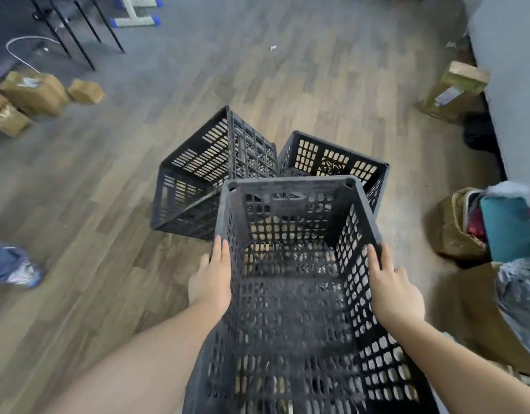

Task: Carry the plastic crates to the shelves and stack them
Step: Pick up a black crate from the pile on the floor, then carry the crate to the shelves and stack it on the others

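The wood-plank floor carries 2 black crates side by side at its middle, brown parcels near its left edge, and bags along its right edge.

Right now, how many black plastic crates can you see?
3. One crate is held between both hands; one tipped crate lies on the floor ahead-left; one upright crate sits ahead-right. Others may be out of view.

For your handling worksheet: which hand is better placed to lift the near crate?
Neither alone. The left hand and right hand grip opposite walls of the near crate, so a two-handed lift probably suits.
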